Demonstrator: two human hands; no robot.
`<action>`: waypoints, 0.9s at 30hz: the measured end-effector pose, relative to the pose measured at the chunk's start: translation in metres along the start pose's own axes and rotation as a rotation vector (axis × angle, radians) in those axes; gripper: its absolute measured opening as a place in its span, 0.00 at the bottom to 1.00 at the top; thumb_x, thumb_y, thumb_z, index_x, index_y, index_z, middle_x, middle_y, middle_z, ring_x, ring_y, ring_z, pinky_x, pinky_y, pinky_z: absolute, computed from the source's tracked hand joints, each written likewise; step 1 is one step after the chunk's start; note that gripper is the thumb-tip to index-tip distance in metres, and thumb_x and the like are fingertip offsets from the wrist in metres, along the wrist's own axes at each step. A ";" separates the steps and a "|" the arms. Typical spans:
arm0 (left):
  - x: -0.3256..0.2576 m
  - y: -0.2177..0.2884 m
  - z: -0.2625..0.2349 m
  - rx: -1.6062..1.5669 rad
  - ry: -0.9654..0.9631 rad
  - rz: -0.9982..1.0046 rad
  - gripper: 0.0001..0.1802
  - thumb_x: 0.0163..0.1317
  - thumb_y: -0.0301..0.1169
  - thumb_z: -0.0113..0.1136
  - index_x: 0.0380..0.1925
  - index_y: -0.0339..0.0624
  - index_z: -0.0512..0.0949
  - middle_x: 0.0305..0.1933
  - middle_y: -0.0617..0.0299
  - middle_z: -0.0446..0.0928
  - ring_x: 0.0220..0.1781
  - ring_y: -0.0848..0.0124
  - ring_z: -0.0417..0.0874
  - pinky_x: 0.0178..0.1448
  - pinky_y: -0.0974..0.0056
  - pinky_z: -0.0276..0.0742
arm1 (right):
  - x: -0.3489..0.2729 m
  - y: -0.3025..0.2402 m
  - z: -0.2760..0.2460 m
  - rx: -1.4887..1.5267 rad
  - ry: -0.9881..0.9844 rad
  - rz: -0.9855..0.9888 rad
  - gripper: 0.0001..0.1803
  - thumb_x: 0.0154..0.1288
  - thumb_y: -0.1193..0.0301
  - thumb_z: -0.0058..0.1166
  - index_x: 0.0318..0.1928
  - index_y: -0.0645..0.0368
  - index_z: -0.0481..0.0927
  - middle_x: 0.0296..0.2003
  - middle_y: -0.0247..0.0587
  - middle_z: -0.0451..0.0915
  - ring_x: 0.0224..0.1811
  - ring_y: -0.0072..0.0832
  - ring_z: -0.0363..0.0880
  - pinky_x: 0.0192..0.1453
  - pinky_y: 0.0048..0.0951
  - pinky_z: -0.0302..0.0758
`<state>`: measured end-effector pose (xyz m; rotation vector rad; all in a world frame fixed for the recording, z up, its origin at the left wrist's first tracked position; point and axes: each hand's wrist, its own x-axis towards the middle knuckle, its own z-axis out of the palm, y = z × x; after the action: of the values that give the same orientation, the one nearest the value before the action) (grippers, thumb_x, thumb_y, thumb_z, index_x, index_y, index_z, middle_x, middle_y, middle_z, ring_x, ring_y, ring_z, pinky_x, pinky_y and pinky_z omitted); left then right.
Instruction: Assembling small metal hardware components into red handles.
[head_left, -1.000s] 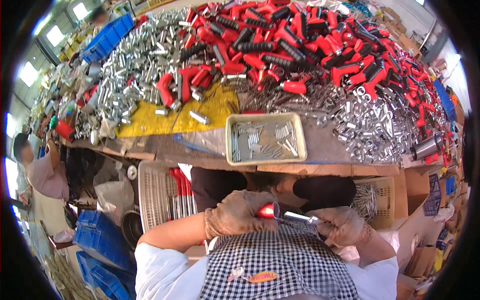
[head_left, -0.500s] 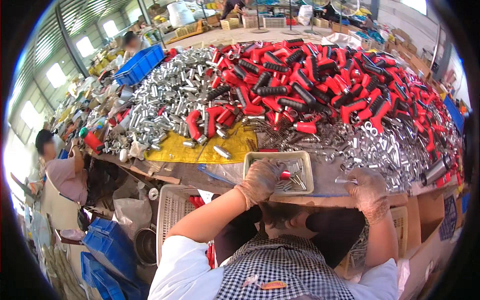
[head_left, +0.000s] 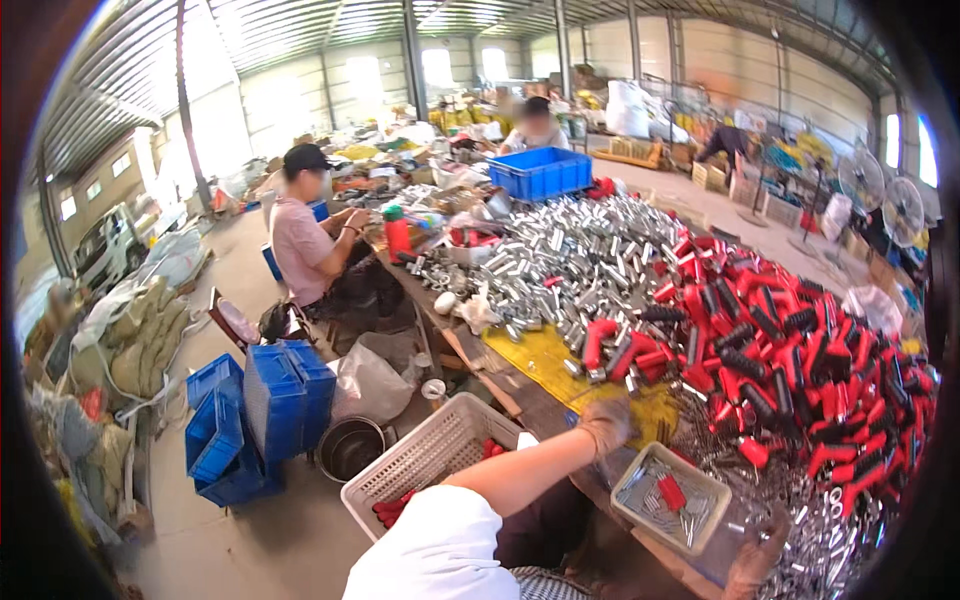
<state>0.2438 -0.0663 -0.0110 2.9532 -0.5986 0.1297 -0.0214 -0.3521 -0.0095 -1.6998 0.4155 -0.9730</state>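
Note:
My left hand point(head_left: 605, 425), in a tan work glove, reaches out to the table edge beside the far corner of a small cream tray point(head_left: 640, 518); nothing shows in its fingers. The tray holds several thin metal pieces and one red piece point(head_left: 672, 492). My right hand point(head_left: 757, 560), also gloved, is low at the picture's bottom edge by the tray's near side, and its fingers are hard to make out. Beyond the tray lies a big heap of red and black handles point(head_left: 800, 345) and a heap of silver metal sleeves point(head_left: 570, 250) on a yellow cloth point(head_left: 535, 352).
A white slatted basket point(head_left: 420, 462) with red parts sits below the table on my left, beside a metal pot point(head_left: 350, 447) and stacked blue crates point(head_left: 262, 400). A person in a pink shirt point(head_left: 300, 248) sits at the table further along. A blue bin point(head_left: 540, 172) stands at the far end.
My head has turned left and up, showing the hall. My left hand, which carried a red-tipped piece from my lap to the tray, now rests past the tray's corner; a red piece lies in the tray.

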 end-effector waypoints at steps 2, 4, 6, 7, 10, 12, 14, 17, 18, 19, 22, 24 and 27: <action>-0.013 0.000 -0.021 -0.130 0.018 -0.058 0.17 0.55 0.39 0.58 0.40 0.40 0.78 0.41 0.47 0.82 0.44 0.48 0.83 0.47 0.51 0.78 | 0.007 0.000 -0.005 0.448 -0.006 0.108 0.23 0.58 0.74 0.60 0.56 0.57 0.75 0.33 0.32 0.74 0.33 0.24 0.72 0.43 0.26 0.74; -0.020 -0.008 -0.028 -0.263 0.035 -0.102 0.16 0.54 0.38 0.58 0.40 0.40 0.78 0.41 0.47 0.81 0.46 0.47 0.82 0.47 0.50 0.77 | 0.023 -0.004 -0.016 -0.303 -0.501 -0.376 0.33 0.66 0.47 0.50 0.61 0.56 0.70 0.59 0.54 0.72 0.57 0.50 0.73 0.57 0.43 0.71; -0.022 -0.017 -0.027 -0.454 0.056 -0.064 0.15 0.56 0.37 0.57 0.40 0.41 0.78 0.41 0.45 0.81 0.47 0.47 0.81 0.48 0.50 0.75 | 0.023 -0.028 -0.002 -0.042 -0.499 -0.331 0.25 0.69 0.54 0.48 0.57 0.59 0.74 0.52 0.55 0.76 0.52 0.48 0.75 0.56 0.41 0.71; -0.026 -0.022 -0.026 -0.645 0.151 -0.088 0.16 0.54 0.36 0.58 0.40 0.41 0.78 0.41 0.42 0.79 0.46 0.46 0.80 0.47 0.51 0.75 | 0.031 -0.002 -0.011 -0.438 -0.470 -0.529 0.23 0.68 0.57 0.51 0.55 0.60 0.75 0.48 0.56 0.78 0.49 0.48 0.77 0.54 0.40 0.72; -0.041 -0.017 -0.058 -0.758 0.144 -0.092 0.16 0.57 0.37 0.61 0.43 0.40 0.78 0.39 0.48 0.80 0.42 0.55 0.82 0.46 0.58 0.76 | 0.041 0.018 0.011 -0.756 -0.381 -0.653 0.20 0.66 0.61 0.53 0.52 0.60 0.77 0.44 0.55 0.79 0.45 0.47 0.78 0.50 0.39 0.74; -0.057 -0.009 -0.068 -1.027 0.147 -0.030 0.18 0.60 0.38 0.61 0.45 0.37 0.78 0.36 0.53 0.80 0.39 0.62 0.81 0.43 0.61 0.76 | 0.047 0.006 0.038 -0.584 -0.403 -0.569 0.19 0.66 0.60 0.53 0.52 0.59 0.77 0.43 0.53 0.79 0.43 0.44 0.78 0.48 0.38 0.74; -0.068 -0.006 -0.057 -1.296 0.151 0.037 0.19 0.63 0.39 0.62 0.46 0.35 0.78 0.34 0.59 0.79 0.36 0.69 0.79 0.41 0.65 0.75 | 0.048 -0.010 0.062 -0.413 -0.439 -0.487 0.19 0.66 0.60 0.53 0.51 0.59 0.77 0.41 0.51 0.78 0.41 0.42 0.77 0.46 0.38 0.75; -0.094 0.004 -0.082 -1.314 0.019 0.065 0.28 0.66 0.43 0.59 0.58 0.35 0.70 0.40 0.64 0.77 0.40 0.79 0.73 0.44 0.73 0.72 | 0.046 -0.037 0.091 -0.175 -0.482 -0.342 0.18 0.66 0.59 0.53 0.49 0.57 0.77 0.39 0.48 0.77 0.38 0.39 0.76 0.44 0.37 0.75; -0.097 0.008 -0.089 -1.310 0.012 0.080 0.28 0.66 0.43 0.59 0.58 0.35 0.70 0.40 0.64 0.77 0.40 0.79 0.73 0.44 0.73 0.72 | 0.044 -0.045 0.097 -0.103 -0.482 -0.281 0.18 0.66 0.58 0.53 0.49 0.57 0.77 0.39 0.47 0.77 0.37 0.38 0.76 0.43 0.37 0.75; -0.104 0.010 -0.093 -1.419 -0.054 0.111 0.27 0.66 0.42 0.59 0.58 0.34 0.71 0.43 0.65 0.77 0.41 0.78 0.74 0.45 0.72 0.73 | 0.040 -0.055 0.105 -0.030 -0.493 -0.225 0.18 0.66 0.58 0.52 0.49 0.56 0.77 0.38 0.46 0.77 0.36 0.37 0.76 0.42 0.37 0.76; -0.115 0.019 -0.093 -1.634 -0.226 0.165 0.25 0.67 0.38 0.58 0.59 0.35 0.70 0.48 0.65 0.77 0.42 0.79 0.75 0.47 0.72 0.73 | 0.021 -0.078 0.105 0.150 -0.470 -0.017 0.17 0.66 0.57 0.52 0.47 0.55 0.77 0.36 0.43 0.76 0.33 0.34 0.75 0.39 0.36 0.76; -0.116 0.022 -0.074 -1.687 -0.091 0.335 0.23 0.67 0.35 0.59 0.58 0.34 0.71 0.48 0.64 0.77 0.41 0.80 0.75 0.47 0.73 0.74 | 0.004 -0.082 0.082 0.243 -0.394 0.146 0.17 0.66 0.57 0.52 0.46 0.54 0.77 0.35 0.40 0.75 0.31 0.32 0.74 0.37 0.35 0.76; -0.127 0.029 -0.100 -1.650 -0.212 0.132 0.20 0.61 0.22 0.55 0.54 0.36 0.74 0.43 0.62 0.78 0.40 0.77 0.77 0.43 0.70 0.75 | -0.018 -0.082 0.040 0.377 -0.193 0.380 0.16 0.66 0.56 0.52 0.45 0.53 0.77 0.33 0.37 0.75 0.28 0.29 0.74 0.34 0.34 0.77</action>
<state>0.1102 -0.0308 0.0768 1.3241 -0.4998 -0.4494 -0.0173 -0.2857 0.0550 -1.2964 0.3819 -0.5607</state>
